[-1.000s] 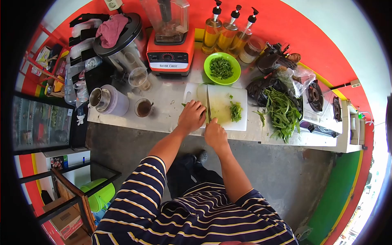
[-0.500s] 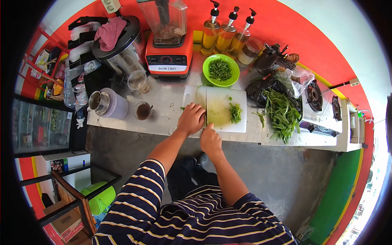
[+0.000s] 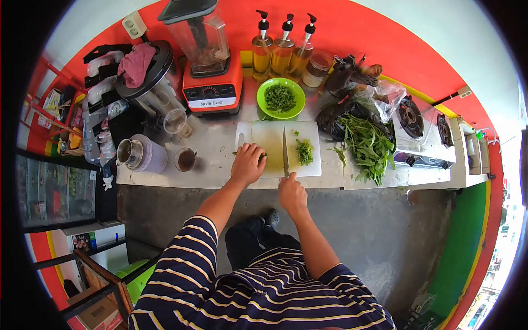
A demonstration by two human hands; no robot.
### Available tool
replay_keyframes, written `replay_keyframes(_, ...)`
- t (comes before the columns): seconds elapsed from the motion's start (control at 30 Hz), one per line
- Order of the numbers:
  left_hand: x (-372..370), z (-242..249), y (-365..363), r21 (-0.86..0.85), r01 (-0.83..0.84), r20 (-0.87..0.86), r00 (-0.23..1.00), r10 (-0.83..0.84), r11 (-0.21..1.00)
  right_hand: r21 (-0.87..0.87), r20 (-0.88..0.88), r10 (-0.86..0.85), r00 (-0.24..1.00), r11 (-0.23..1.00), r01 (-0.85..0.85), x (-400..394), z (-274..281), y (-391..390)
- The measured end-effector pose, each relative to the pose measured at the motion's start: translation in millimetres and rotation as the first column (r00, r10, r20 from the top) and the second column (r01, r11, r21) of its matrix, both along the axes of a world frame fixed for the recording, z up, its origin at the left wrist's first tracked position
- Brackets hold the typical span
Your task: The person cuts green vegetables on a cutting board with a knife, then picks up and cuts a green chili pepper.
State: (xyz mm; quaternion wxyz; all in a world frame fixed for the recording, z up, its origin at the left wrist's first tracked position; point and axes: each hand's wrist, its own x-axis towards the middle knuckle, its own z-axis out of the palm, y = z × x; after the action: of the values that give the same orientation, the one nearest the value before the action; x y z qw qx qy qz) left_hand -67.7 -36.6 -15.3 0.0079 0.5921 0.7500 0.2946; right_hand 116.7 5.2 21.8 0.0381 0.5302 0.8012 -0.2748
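Observation:
On the white cutting board (image 3: 311, 132), at its left part, my left hand (image 3: 248, 163) is closed over green stalks (image 3: 263, 157), mostly hidden under the fingers. My right hand (image 3: 293, 192) grips a knife (image 3: 285, 152) by its handle at the board's front edge. The blade points away from me across the board, apart from my left hand. Just right of the blade lies a small pile of chopped greens (image 3: 304, 152). Behind the board, a bright green bowl (image 3: 300, 104) holds more chopped leaves (image 3: 280, 98).
Leafy stalks (image 3: 366, 146) lie on the counter at right, beside a black plastic bag (image 3: 334, 124) and a gas stove (image 3: 423, 146). A glass of dark drink (image 3: 186, 160), a jug (image 3: 144, 154) and a clear cup (image 3: 176, 122) stand left. A blender (image 3: 212, 91) and pump bottles (image 3: 281, 52) line the back.
The knife has moved right, away from my left hand, and more of its blade shows. My left hand stays closed on the stalks. The camera view has shifted slightly.

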Motion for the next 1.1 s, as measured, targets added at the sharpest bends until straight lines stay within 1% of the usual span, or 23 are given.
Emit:
replay_keyframes(0.07,3,0,-1,0.001,0.013,-0.023,1.000,-0.013,1.000,0.011,0.001,-0.019,1.000,1.000,0.019,7,-1,7)
replay_keyframes(0.17,11,-1,0,-0.004,-0.009,-0.016,1.000,0.009,1.000,0.047,-0.022,-0.043,0.999,0.998,0.044,16,-2,12)
replay_keyframes(0.23,23,-6,5,0.021,-0.139,0.041,0.990,0.138,0.990,0.042,-0.046,-0.046,0.998,0.998,0.048,20,1,13)
replay_keyframes(0.27,27,-9,8,0.021,-0.136,0.036,0.990,0.135,0.990,0.041,-0.051,-0.049,0.997,0.998,0.051,21,1,13)
replay_keyframes(0.33,38,-6,15,0.061,-0.138,0.092,0.987,0.132,0.989,0.040,-0.090,0.039,0.995,0.999,-0.035,21,3,10)
replay_keyframes(0.37,44,-5,16,0.044,-0.123,0.112,0.987,0.117,0.991,0.036,-0.093,0.034,0.995,0.999,-0.030,20,4,8)
replay_keyframes(0.43,53,-2,15,0.013,-0.140,0.113,0.984,0.138,0.990,0.051,-0.041,0.101,0.994,0.994,-0.099,15,7,3)
replay_keyframes(0.5,61,-2,10,-0.019,-0.161,0.113,0.980,0.162,0.987,0.070,-0.023,0.122,0.992,0.990,-0.120,12,7,0)
replay_keyframes(0.57,65,-4,6,0.026,-0.195,0.119,0.974,0.191,0.980,0.091,-0.008,0.145,0.989,0.985,-0.144,11,4,1)
replay_keyframes(0.6,66,-1,6,0.021,-0.198,0.116,0.974,0.195,0.980,0.124,0.015,0.161,0.987,0.979,-0.162,11,1,0)
replay_keyframes(0.63,67,2,7,-0.014,-0.219,0.138,0.966,0.219,0.976,0.157,0.038,0.178,0.983,0.971,-0.181,11,-3,-1)
replay_keyframes(0.77,68,13,12,-0.112,-0.265,0.164,0.946,0.281,0.958,0.159,0.079,0.176,0.981,0.969,-0.186,11,-14,-6)
replay_keyframes(0.83,66,16,15,-0.151,-0.279,0.162,0.939,0.302,0.948,0.073,0.111,0.160,0.981,0.983,-0.168,7,-15,-5)
replay_keyframes(0.87,65,17,16,-0.188,-0.284,0.161,0.935,0.315,0.940,0.070,0.113,0.169,0.979,0.982,-0.177,4,-16,-1)
replay_keyframes(0.9,65,20,17,-0.191,-0.292,0.165,0.932,0.324,0.937,0.081,0.111,0.207,0.972,0.973,-0.217,1,-14,5)
replay_keyframes(0.97,64,27,20,-0.267,-0.326,0.211,0.899,0.385,0.907,0.094,0.117,0.253,0.960,0.960,-0.264,-1,-9,16)
replay_keyframes(1.03,64,22,21,-0.289,-0.336,0.211,0.891,0.402,0.897,0.090,0.124,0.307,0.944,0.943,-0.319,0,-1,21)
replay_keyframes(1.1,62,20,23,-0.299,-0.350,0.206,0.885,0.418,0.888,0.079,0.123,0.304,0.945,0.946,-0.314,1,4,16)
